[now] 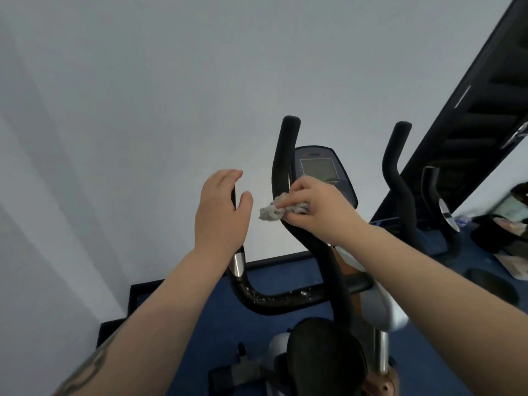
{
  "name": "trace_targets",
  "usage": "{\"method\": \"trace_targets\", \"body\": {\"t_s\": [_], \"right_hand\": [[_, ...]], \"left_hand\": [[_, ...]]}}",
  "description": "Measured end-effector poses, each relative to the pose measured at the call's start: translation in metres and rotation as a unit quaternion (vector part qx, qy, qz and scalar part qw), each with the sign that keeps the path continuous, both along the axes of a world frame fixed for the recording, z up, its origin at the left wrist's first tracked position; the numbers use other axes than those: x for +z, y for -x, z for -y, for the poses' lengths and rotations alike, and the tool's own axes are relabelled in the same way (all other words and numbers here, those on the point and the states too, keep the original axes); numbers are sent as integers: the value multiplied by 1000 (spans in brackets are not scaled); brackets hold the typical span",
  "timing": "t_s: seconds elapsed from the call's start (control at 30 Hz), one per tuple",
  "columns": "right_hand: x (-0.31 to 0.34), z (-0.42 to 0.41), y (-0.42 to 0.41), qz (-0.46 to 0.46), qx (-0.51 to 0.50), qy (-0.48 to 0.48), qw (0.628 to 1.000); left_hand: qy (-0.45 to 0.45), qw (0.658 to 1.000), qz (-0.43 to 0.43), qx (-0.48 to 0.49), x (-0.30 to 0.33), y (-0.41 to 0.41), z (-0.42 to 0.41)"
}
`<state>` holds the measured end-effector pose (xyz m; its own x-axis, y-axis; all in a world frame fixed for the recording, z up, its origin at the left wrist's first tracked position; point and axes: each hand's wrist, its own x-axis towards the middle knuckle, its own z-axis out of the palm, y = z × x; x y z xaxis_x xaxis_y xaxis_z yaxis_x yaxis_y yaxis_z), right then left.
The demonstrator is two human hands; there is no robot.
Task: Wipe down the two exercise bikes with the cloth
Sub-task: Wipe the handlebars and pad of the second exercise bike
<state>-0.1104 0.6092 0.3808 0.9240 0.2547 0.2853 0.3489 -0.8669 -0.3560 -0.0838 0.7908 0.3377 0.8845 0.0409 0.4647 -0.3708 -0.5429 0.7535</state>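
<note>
The left hand (pixel 220 212) hovers at the bike's left grip bar (pixel 238 262), fingers straight and relaxed around it without clasping, probably steadying; right of it, the grey cloth (pixel 270 213) is bunched against 1 padded handlebar (pixel 283 167); the right hand (pixel 314 205) pinches it there, fingers curled, likely rubbing the foam; behind sits the console (pixel 320 167); a 2nd padded handlebar (pixel 395 167) stands further right.

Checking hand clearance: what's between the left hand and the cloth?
Head view: nothing solid. Between the left hand and the cloth, pinched by the right hand against the moving handlebar, only wall shows.
</note>
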Motion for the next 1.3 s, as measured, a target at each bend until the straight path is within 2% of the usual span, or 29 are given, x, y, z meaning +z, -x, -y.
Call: {"method": "trace_targets", "body": {"t_s": [0.23, 0.33, 0.53, 0.67, 0.73, 0.8, 0.9, 0.93, 1.0, 1.07, 1.13, 1.2, 1.23, 1.3], "right_hand": [[2, 28, 32, -76, 31, 24, 996], [-6, 44, 49, -92, 9, -4, 996], [-32, 52, 90, -92, -78, -124, 985], [-49, 48, 118, -75, -142, -153, 975], [-55, 45, 133, -74, -153, -186, 968], [-57, 44, 147, -105, -157, -190, 963], [-48, 48, 156, -163, -152, -207, 953], [-44, 49, 156, -145, -164, -242, 945], [-38, 45, 148, -33, -196, -274, 941], [-36, 27, 138, 23, -198, -187, 962], [-43, 7, 128, 5, -180, -42, 983], [-48, -5, 121, -8, -175, 88, 981], [-47, -6, 119, -13, -176, 112, 978], [-45, -6, 115, -30, -178, 102, 978]], "left_hand": [[2, 1000, -7, -11, -8, 38, 6], [-9, 999, -7, -42, -15, 68, 12], [-41, 992, -43, -113, -38, 135, 33], [-41, 991, -71, -101, -47, 158, 40], [-67, 992, -57, -86, -47, 162, 41], [-94, 992, -48, -73, -48, 165, 41], [-85, 993, -53, -60, -52, 169, 39], [-72, 994, -51, -57, -53, 170, 39], [-51, 996, -47, -51, -54, 170, 39], [-54, 997, -43, -44, -54, 170, 39], [-56, 997, -41, -38, -54, 171, 40], [-51, 997, -44, -32, -55, 171, 40], [-49, 997, -46, -31, -55, 171, 40], [-51, 997, -50, -33, -55, 171, 40]]}}
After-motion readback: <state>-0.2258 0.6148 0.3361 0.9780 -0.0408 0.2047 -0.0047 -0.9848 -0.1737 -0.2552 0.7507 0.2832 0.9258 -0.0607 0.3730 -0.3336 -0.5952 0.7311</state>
